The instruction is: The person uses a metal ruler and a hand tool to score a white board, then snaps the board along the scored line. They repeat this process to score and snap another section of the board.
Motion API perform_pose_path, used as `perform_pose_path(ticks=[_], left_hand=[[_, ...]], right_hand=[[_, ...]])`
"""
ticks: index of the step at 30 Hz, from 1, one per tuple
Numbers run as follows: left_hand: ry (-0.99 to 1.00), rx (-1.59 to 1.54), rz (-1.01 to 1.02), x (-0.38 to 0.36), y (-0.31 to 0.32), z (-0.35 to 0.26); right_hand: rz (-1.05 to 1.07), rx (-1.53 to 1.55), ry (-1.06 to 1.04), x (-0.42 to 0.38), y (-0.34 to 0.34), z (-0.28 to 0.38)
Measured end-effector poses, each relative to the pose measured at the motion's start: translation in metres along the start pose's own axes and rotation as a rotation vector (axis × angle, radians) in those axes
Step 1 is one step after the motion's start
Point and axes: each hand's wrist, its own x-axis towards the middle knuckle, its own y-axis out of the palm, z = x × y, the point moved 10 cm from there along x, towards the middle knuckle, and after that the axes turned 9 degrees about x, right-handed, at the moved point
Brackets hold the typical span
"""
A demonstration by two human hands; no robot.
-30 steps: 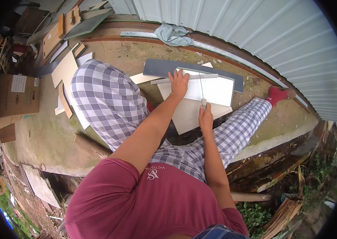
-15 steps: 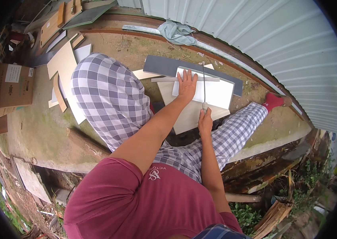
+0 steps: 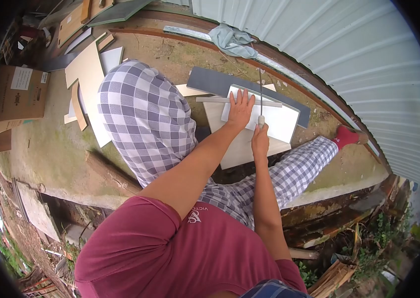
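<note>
My left hand (image 3: 241, 108) lies with fingers spread across a narrow pale strip (image 3: 210, 100), pressing it down onto a white board (image 3: 282, 118). In my right hand (image 3: 260, 140) is the handle of a hand saw (image 3: 261, 99), whose thin dark blade looks edge-on and points away from me. The blade crosses the strip just right of my left fingers. Whether it has cut into the strip is too small to tell. Under the white board are a larger pale board (image 3: 235, 151) and a long dark grey board (image 3: 211, 81).
Both legs, in checked trousers, flank the boards. More cut boards (image 3: 82, 67) lie at the left, near a cardboard box (image 3: 18, 94). A grey-blue cloth (image 3: 232, 39) rests by the corrugated metal wall (image 3: 319, 44). The concrete slab's edge (image 3: 329, 191) runs close by me.
My right hand has pushed the saw forward, away from me, across the strip. My left hand stays on the strip. The whole view has shifted slightly.
</note>
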Motion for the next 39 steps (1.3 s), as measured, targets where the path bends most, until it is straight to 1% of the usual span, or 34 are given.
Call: perform_pose_path(ticks=[3,5,8,9,11,12,14,15,17,18,20,21,23,25,27,28,29,31,32,34,35,37,38,39], left_hand=[[-0.001,-0.025,0.021,0.0,-0.001,-0.001],[0.001,-0.029,0.049,-0.002,0.002,-0.002],[0.001,-0.029,0.036,-0.001,-0.002,-0.001],[0.007,-0.025,0.035,-0.002,-0.002,-0.002],[0.004,-0.046,0.086,0.0,0.0,-0.001],[0.008,-0.041,0.078,0.001,0.0,0.0],[0.007,-0.032,0.093,0.0,0.004,-0.001],[0.017,-0.034,0.094,0.0,0.003,-0.003],[0.012,-0.059,0.108,0.001,0.0,-0.002],[0.02,-0.061,0.117,0.002,-0.002,-0.003],[0.02,-0.129,0.142,0.008,-0.006,0.0],[0.038,-0.126,0.146,0.013,-0.003,0.001],[0.048,-0.165,0.243,0.023,0.01,0.006],[0.106,-0.169,0.251,0.025,0.018,0.011],[0.132,-0.217,0.194,0.024,0.019,0.018],[0.052,-0.209,0.219,0.018,0.017,0.026],[0.073,-0.2,0.22,0.012,0.012,0.026],[0.018,-0.161,0.148,0.001,0.004,0.04],[0.041,-0.151,0.154,-0.004,0.004,0.043],[-0.064,-0.095,0.146,-0.009,0.0,0.061],[-0.045,-0.086,0.15,-0.012,-0.002,0.063],[-0.195,-0.056,0.197,-0.016,-0.001,0.09],[-0.221,-0.034,0.152,-0.017,-0.005,0.096],[-0.197,-0.025,0.153,-0.017,-0.004,0.098]], right_hand=[[0.023,0.008,0.068,-0.038,0.002,-0.025],[0.036,0.027,0.12,-0.046,0.002,-0.041],[0.046,-0.001,0.058,-0.017,-0.002,-0.011],[0.043,0.005,0.059,-0.006,0.001,-0.008],[-0.006,0.069,-0.011,0.015,0.002,0.006],[-0.011,0.075,-0.016,0.024,0.005,0.0],[0.07,0.222,0.0,0.037,0.02,-0.02],[0.063,0.226,0.006,0.029,0.013,-0.018],[0.067,0.591,0.073,-0.003,-0.004,-0.017],[0.063,0.594,0.084,-0.014,-0.004,-0.03],[-0.059,0.525,0.01,-0.03,-0.013,-0.055],[-0.071,0.536,0.02,-0.032,-0.016,-0.055],[-0.013,0.54,0.157,-0.036,-0.019,-0.054],[-0.026,0.559,0.201,-0.031,-0.021,-0.051],[-0.041,0.341,0.071,-0.023,-0.019,-0.046],[-0.039,0.315,0.039,-0.022,-0.015,-0.048],[-0.052,0.333,0.046,-0.021,-0.013,-0.054],[0.021,0.386,0.12,-0.023,0.002,-0.065],[0.011,0.407,0.132,-0.023,0.003,-0.069],[0.022,0.445,0.152,-0.016,0.007,-0.077],[0.014,0.462,0.161,-0.014,0.007,-0.082],[0.057,0.528,0.158,-0.01,0.013,-0.084],[0.058,0.536,0.173,-0.007,0.014,-0.088],[0.046,0.556,0.183,-0.007,0.012,-0.087]])
